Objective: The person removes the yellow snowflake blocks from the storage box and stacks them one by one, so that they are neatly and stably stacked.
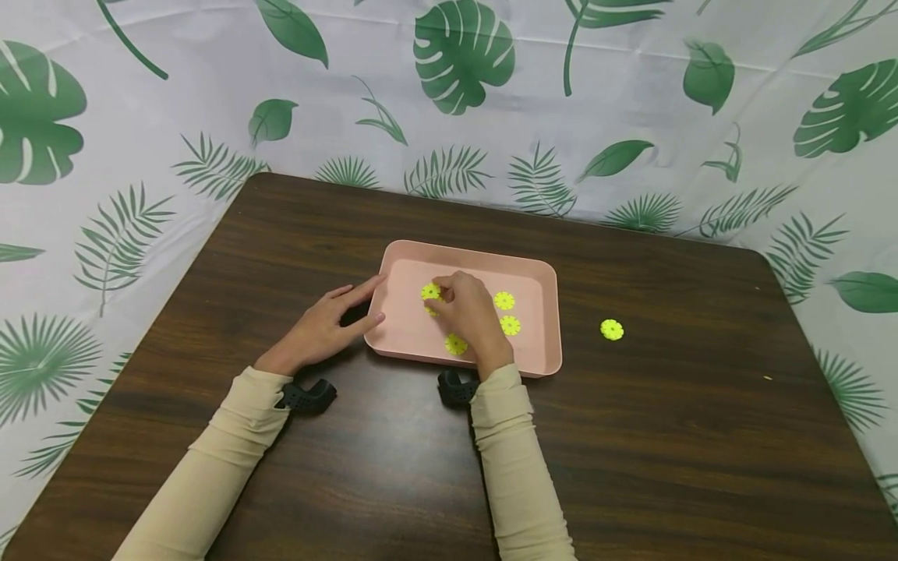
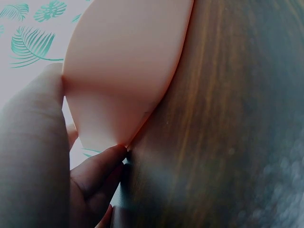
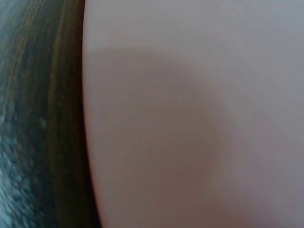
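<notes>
A shallow pink tray point(image 1: 414, 343) sits on the table. Inside it lie several bright yellow notched discs, among them one yellow disc point(image 1: 504, 301), another yellow disc point(image 1: 510, 326) and a third near the front wall point(image 1: 456, 358). My right hand point(image 1: 468, 308) reaches over the tray, its thumb and index finger pinching a yellow disc point(image 1: 431, 291) left of centre. More yellow shows under the thumb, partly covered. Fairly straight fingers of my left hand point(image 1: 326, 327) touch the tray's left rim; in the left wrist view they rest against the outer wall point(image 2: 123, 95).
One more yellow disc point(image 1: 612, 329) lies on the dark wooden table point(image 1: 701, 374) right of the tray. A tiny pale scrap point(image 1: 768, 378) is farther right. White cloth with green leaves point(image 1: 533, 93) hangs behind the table. Black wrist bands point(image 1: 309, 397) are on both wrists.
</notes>
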{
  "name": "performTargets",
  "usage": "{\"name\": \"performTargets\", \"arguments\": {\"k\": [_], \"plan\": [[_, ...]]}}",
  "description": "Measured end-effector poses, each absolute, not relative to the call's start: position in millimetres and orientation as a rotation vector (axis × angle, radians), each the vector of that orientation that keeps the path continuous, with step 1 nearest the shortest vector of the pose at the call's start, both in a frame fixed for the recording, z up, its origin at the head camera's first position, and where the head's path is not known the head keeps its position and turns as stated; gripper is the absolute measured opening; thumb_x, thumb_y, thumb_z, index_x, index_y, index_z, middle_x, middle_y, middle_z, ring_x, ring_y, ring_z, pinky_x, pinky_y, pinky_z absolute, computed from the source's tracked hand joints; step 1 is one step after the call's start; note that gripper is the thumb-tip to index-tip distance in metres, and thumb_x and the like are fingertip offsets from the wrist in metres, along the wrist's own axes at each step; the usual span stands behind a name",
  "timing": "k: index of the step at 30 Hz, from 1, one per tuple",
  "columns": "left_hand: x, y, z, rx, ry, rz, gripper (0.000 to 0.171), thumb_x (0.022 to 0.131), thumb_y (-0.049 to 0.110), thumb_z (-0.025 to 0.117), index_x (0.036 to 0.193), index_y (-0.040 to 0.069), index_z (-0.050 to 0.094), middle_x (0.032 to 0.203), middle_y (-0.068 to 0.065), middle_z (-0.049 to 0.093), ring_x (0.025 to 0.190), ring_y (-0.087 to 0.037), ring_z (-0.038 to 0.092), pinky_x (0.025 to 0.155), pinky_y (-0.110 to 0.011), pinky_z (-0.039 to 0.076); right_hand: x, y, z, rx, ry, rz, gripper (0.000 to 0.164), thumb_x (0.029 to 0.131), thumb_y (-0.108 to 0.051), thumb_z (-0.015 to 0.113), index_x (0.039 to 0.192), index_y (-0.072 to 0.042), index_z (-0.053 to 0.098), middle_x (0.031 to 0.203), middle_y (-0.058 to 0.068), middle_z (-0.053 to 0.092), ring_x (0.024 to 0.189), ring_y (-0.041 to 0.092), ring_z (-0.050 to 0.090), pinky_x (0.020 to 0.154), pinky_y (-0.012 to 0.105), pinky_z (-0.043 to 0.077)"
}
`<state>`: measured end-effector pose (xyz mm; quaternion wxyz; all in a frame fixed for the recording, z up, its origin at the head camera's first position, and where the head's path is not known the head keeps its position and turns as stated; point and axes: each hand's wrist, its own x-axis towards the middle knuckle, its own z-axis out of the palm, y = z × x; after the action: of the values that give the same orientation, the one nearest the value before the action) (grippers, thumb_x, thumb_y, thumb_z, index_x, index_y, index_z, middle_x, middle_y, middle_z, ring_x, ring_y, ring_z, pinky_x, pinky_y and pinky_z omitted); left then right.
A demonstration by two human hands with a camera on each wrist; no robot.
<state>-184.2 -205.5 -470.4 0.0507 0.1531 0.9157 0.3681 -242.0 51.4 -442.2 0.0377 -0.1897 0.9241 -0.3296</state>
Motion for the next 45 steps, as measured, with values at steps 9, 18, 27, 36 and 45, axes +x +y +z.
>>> {"name": "performTargets", "arguments": {"k": [9,18,27,36,45], "plan": [[-184,-204,-471,0.457,2.783,1.119,0.07,0.104,0.055,0.055,0.165,0.037,0.026,0.165,-0.003,0.037,0.154,-0.041,0.024,0.121,-0.065,0.025,-241,53,-442,-0.559,2.824,-1.015,0.038,0.092,-0.017,0.081,0.125,0.0,0.074,0.096,0.01,0.065,0.087,0.024,0.058,0.08,0.037,0.054],[-184,-203,-471,0.457,2.787,1.115,0.071,0.104,0.056,0.054,0.165,0.038,0.025,0.165,-0.003,0.038,0.154,-0.041,0.024,0.121,-0.065,0.025,-241,54,-441,-0.554,2.838,-1.005,0.036,0.092,-0.019,0.082,0.122,0.0,0.075,0.096,0.011,0.066,0.088,0.025,0.059,0.081,0.037,0.054],[-185,-201,-469,0.471,2.785,1.119,0.07,0.104,0.056,0.054,0.165,0.036,0.026,0.165,-0.004,0.038,0.154,-0.039,0.026,0.123,-0.062,0.023,-238,60,-434,-0.53,2.835,-1.115,0.035,0.092,-0.02,0.082,0.12,-0.001,0.075,0.102,0.011,0.066,0.088,0.025,0.06,0.079,0.038,0.054],[-186,-203,-470,0.511,2.804,1.128,0.07,0.104,0.054,0.055,0.165,0.035,0.027,0.164,-0.003,0.038,0.151,-0.035,0.033,0.126,-0.056,0.02,-238,75,-425,-0.624,2.895,-1.236,0.024,0.093,-0.017,0.081,0.111,-0.003,0.077,0.101,0.011,0.068,0.08,0.026,0.054,0.069,0.034,0.047],[-185,-205,-472,0.519,2.802,1.126,0.071,0.104,0.053,0.055,0.166,0.035,0.025,0.165,-0.004,0.037,0.15,-0.034,0.037,0.127,-0.054,0.018,-237,103,-419,-0.618,2.986,-1.272,0.027,0.091,-0.015,0.082,0.117,-0.006,0.077,0.099,0.01,0.068,0.086,0.027,0.056,0.075,0.037,0.05]]}}
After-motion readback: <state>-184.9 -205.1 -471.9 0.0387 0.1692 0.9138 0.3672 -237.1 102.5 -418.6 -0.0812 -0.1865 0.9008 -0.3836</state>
